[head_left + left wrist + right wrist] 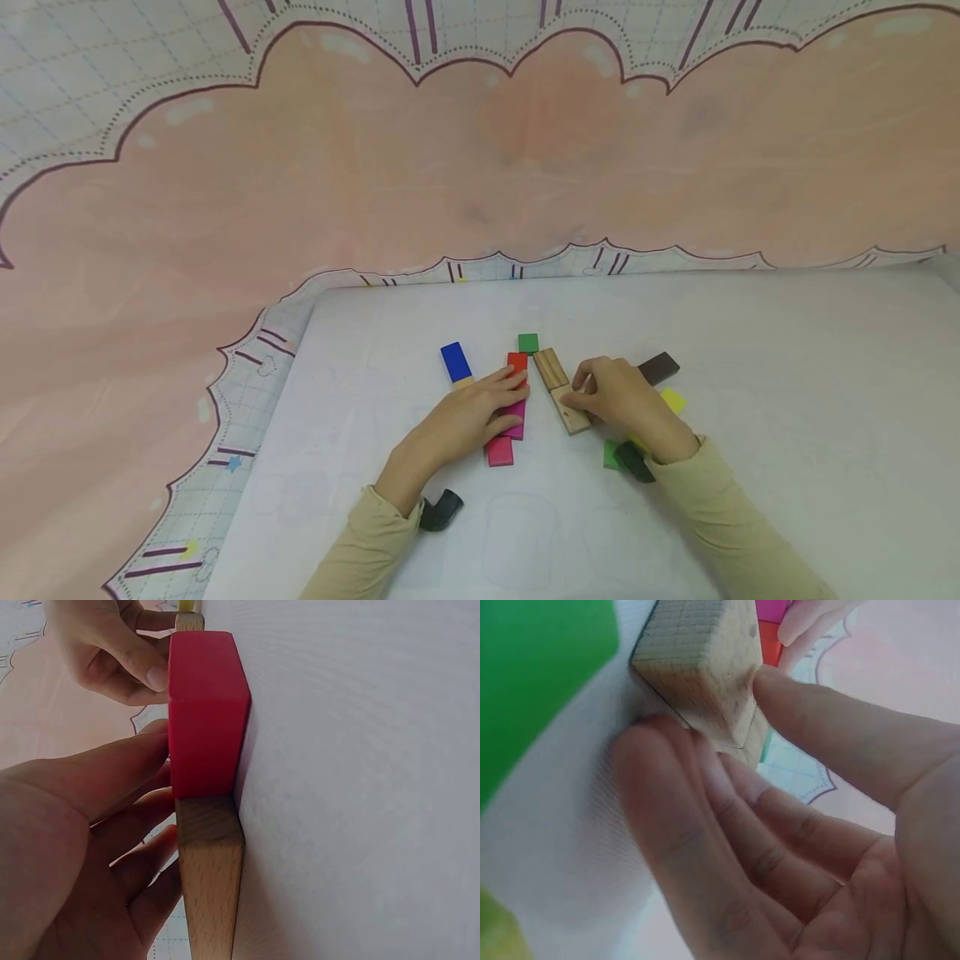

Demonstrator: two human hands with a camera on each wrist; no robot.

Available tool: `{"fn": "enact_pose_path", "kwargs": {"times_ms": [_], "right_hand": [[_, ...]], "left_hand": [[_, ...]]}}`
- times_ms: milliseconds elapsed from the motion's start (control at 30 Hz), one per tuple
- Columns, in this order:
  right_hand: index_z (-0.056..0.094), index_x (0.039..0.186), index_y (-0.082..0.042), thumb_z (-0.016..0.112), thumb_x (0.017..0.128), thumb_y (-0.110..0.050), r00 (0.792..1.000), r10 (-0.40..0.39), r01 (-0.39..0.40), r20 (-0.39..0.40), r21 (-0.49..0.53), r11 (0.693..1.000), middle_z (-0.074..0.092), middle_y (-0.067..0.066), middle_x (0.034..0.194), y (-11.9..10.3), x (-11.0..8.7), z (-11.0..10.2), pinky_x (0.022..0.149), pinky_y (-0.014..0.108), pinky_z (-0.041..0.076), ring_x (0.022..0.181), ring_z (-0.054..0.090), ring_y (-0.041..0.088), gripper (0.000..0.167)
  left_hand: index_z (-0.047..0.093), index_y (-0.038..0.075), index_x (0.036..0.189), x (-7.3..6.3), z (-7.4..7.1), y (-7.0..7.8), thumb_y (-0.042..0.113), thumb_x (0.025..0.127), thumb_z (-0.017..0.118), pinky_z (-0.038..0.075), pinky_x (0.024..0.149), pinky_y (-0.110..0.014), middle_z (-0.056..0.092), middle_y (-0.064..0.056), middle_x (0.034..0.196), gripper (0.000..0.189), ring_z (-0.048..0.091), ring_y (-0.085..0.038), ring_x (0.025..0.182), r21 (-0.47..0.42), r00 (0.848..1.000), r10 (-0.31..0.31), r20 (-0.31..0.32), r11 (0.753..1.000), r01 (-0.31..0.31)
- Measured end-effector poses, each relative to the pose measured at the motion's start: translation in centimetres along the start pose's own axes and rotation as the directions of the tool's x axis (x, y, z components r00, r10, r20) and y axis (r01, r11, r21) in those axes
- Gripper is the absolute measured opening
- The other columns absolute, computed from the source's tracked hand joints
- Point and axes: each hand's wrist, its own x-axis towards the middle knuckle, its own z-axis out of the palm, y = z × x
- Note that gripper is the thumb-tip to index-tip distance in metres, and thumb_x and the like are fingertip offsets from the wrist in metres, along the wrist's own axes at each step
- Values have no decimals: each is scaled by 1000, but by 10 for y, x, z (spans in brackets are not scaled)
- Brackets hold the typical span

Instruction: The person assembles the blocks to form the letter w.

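In the head view my left hand [457, 421] lies over a row of blocks, its fairly straight fingers resting across a red block [517, 360] and a magenta block [514, 432]. A pink block [500, 452] sits at the row's near end. The left wrist view shows a red-pink block [208, 742] against a wooden block [211, 892], with the left fingers beside them. My right hand [626, 400] pinches a pale wooden block [568, 412] between thumb and fingers. That block meets a browner wooden block [551, 367] end to end, forming a slanted line.
A green block [528, 342] stands at the far end between both rows. The blue block [455, 362] lies left. Right of the right hand are a dark brown block [660, 368], a yellow block [674, 400] and another green block [611, 455]. All sit on a white tabletop [810, 400].
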Motion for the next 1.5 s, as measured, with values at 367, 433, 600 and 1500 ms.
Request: {"fn": "enact_pose_path", "kwargs": {"times_ms": [367,433,600,1500], "right_hand": [[70,96,-5,71,92,-25,996,-77,76,-32,-19,997,65,3,83,8,-9,-8,71,34,51,77,57,18,21],[70,97,-5,72,91,-24,996,-85,84,-34,-27,996,63,2,81,9,-11,-8,70,33,50,76,55,17,20],[70,95,-6,73,90,-19,994,-110,109,-25,-32,994,61,1,79,10,-16,-9,68,30,49,75,54,17,14],[72,95,-7,82,81,-14,955,-295,291,-27,-93,952,61,-5,81,23,-43,-11,66,25,50,75,54,9,19]], "left_hand": [[54,14,143,0,-2,1,27,97,65,34,117,-41,39,-1,157,49,28,-16,149,2,1000,-4,11,1000,4],[54,14,143,0,-1,0,27,97,65,34,117,-41,39,-1,157,49,28,-16,149,2,1000,-4,13,1000,4],[54,14,143,0,-1,0,26,97,65,34,118,-41,39,-1,157,49,28,-16,149,2,1000,-3,11,1000,3],[53,13,144,-1,-1,0,26,97,65,35,117,-41,38,-1,158,50,27,-16,150,-3,1000,1,10,1000,-1]]}}
